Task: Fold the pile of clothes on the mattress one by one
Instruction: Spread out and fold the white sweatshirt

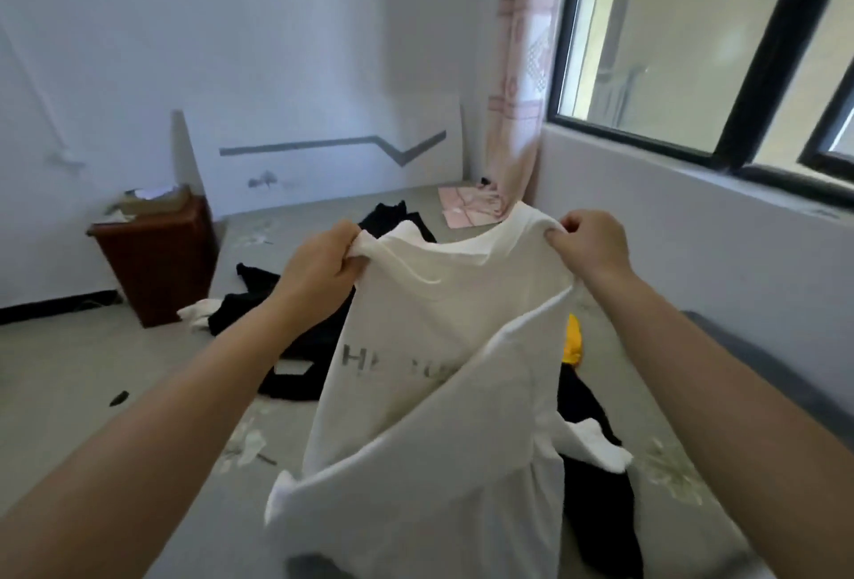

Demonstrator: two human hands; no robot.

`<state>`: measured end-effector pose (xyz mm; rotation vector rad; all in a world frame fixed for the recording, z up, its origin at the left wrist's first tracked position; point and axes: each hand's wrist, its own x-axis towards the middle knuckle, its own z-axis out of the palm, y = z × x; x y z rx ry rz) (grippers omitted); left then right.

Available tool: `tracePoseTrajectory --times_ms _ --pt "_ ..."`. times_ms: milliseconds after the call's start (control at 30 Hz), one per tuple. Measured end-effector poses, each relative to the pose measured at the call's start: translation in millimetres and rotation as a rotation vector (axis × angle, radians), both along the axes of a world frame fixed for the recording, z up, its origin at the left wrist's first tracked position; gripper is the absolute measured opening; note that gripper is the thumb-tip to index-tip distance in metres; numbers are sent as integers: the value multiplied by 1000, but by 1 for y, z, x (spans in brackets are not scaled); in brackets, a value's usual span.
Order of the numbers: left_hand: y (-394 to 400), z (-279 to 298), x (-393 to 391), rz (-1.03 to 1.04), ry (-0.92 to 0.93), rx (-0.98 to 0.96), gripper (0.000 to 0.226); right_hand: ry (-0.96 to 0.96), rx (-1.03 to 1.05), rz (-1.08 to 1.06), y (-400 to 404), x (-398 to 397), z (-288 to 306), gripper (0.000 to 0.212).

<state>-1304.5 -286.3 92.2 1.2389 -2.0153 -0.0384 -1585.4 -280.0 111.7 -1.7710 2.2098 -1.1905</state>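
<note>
1. Two hands are holding one white T-shirt (430, 315) up above the mattress (138, 375).
2. The left hand (319, 268) and right hand (589, 241) are each keeping a pinching grip on a shoulder.
3. Several black garments (295, 329) and one yellow piece (572, 340) are lying beneath.
4. One brown bin (157, 259) is standing nearby.

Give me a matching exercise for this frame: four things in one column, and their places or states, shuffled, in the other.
Things:
1. white T-shirt
2. yellow garment
3. brown bin
4. pink curtain

Places or states:
A. stands on the floor to the left of the mattress
B. hangs at the window's left edge
C. held up in the air, the left hand and right hand each with a grip on its top edge
D. lies on the mattress, mostly hidden behind the held shirt

Pairs: 1-C, 2-D, 3-A, 4-B
</note>
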Motion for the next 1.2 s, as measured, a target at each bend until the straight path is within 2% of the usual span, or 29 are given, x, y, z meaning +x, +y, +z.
tracePoseTrajectory --times_ms 67,200,367,467,567,667,733,767,833,933,1000,1100,1133,1200 --pt "7 21 10 -38 41 -83 22 -3 -10 15 2 23 21 18" --pt "26 52 23 -113 183 102 29 50 0 80 10 63 54 34" --pt "46 69 43 -131 347 227 28 -121 -91 168 12 72 67 34" --pt "51 82 54 -196 567 221 25 -201 -191 134 4 64 80 34" --pt "54 102 62 -382 803 264 26 -212 -284 127 -4 61 102 34" --pt "57 120 67 -466 966 166 28 -167 -334 161 -10 67 128 29" --pt "57 126 72 -467 1003 148 25 -127 -339 170 -13 71 140 34" --pt "57 127 78 -469 984 180 19 -112 -347 168 -15 73 145 36" --pt "59 124 95 -474 806 406 10 -100 -347 153 -22 73 150 32" --pt "60 100 116 -320 412 784 40 -66 -291 138 -31 73 143 34" --pt "56 79 117 -195 286 905 32 -4 -241 153 -35 76 127 26" --pt "55 47 113 -58 90 1090 33 72 -158 176 -34 84 95 17" --pt "56 35 111 -28 6 1100 28 94 -127 181 -33 83 84 18" --pt "54 14 107 57 -140 957 17 118 -79 163 -32 76 61 20"
